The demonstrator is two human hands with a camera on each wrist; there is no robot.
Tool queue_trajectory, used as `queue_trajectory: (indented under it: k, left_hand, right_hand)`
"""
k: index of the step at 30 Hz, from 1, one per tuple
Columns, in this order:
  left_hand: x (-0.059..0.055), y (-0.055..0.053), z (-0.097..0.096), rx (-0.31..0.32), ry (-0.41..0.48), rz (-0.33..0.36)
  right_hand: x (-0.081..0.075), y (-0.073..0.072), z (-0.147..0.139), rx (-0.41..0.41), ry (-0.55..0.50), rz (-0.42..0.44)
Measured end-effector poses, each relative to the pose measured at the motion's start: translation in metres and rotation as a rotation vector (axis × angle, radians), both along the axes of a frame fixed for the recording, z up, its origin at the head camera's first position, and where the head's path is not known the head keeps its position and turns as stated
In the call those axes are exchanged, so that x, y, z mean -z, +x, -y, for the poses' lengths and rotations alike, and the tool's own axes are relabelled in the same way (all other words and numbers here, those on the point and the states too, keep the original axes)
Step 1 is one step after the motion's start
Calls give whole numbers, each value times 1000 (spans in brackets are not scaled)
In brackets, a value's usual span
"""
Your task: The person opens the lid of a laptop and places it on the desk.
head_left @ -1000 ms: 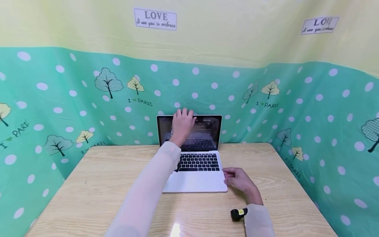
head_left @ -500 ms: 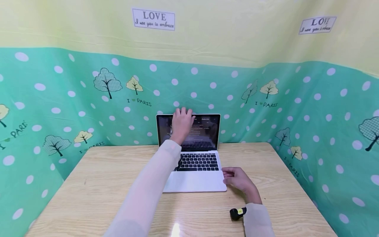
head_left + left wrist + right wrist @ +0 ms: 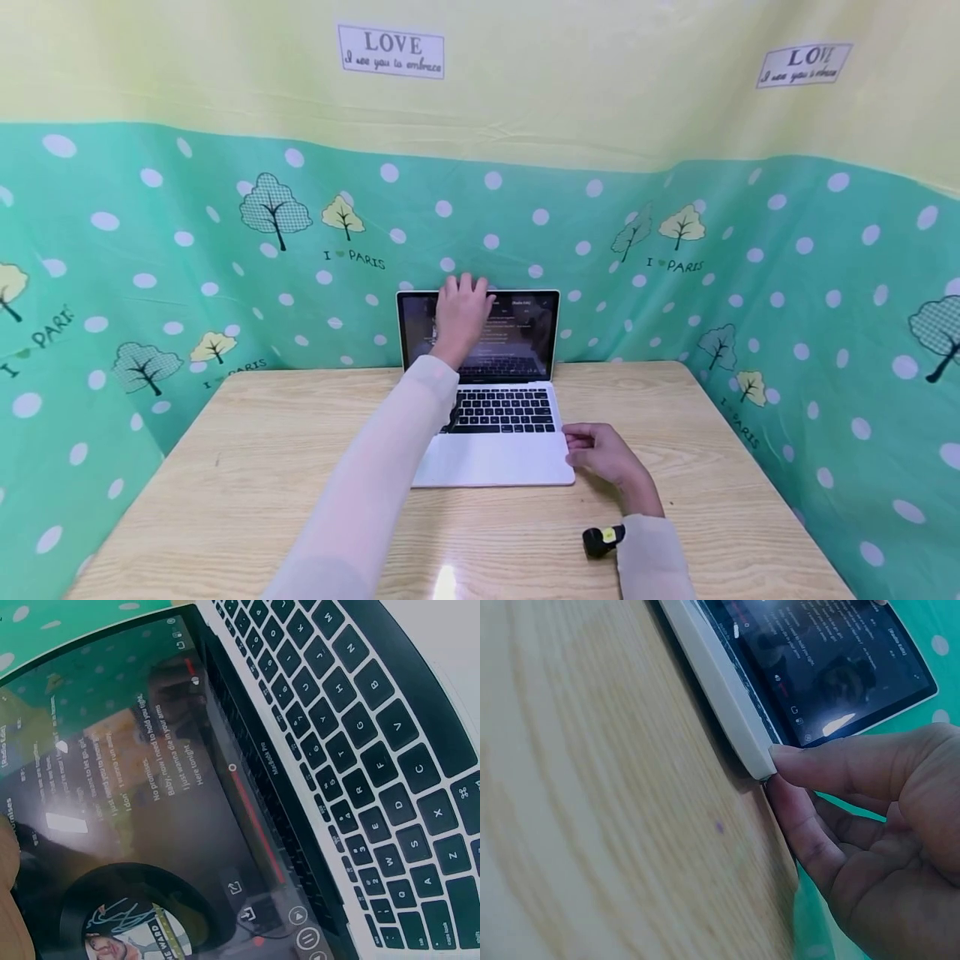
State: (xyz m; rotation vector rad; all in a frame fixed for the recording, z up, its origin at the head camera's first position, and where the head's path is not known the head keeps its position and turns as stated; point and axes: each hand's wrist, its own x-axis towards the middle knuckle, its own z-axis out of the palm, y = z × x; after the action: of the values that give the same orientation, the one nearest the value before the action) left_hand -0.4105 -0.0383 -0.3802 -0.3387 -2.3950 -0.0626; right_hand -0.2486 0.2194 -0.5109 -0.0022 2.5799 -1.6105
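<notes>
A silver laptop (image 3: 495, 462) stands open at the table's far side, its black keyboard (image 3: 510, 408) facing me. My left hand (image 3: 461, 315) reaches across it and grips the top edge of the lit screen (image 3: 521, 333), fingers over the rim. The left wrist view shows song lyrics and a round record picture on the screen, with part of the hand (image 3: 10, 900) at the left edge. My right hand (image 3: 885, 817) pinches the right side of the laptop's base, thumb on top and fingers below. The left forearm hides the base's left part.
The laptop rests on a light wooden table (image 3: 285, 467). Close behind the screen hangs a green and yellow curtain (image 3: 390, 208), which also runs along both sides. A small black wrist camera (image 3: 600, 542) sits at the right sleeve.
</notes>
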Motion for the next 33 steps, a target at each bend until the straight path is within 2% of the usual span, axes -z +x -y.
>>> queue_trajectory:
  k: [6, 14, 20, 28, 33]
  left_hand:
    - [2, 0, 3, 19, -14, -21]
    - [1, 7, 5, 47, -48, -18]
    - [0, 12, 7, 61, -86, -68]
    - [-3, 18, 7, 58, -108, -64]
    - [-4, 22, 8, 55, -138, -86]
  right_hand:
    - [-1, 2, 1, 4, 18, 6]
    - [-4, 3, 1, 6, 30, 1]
    - [-4, 4, 1, 13, 36, 6]
    - [-5, 3, 1, 4, 40, -1]
    - [-3, 2, 2, 14, 29, 6]
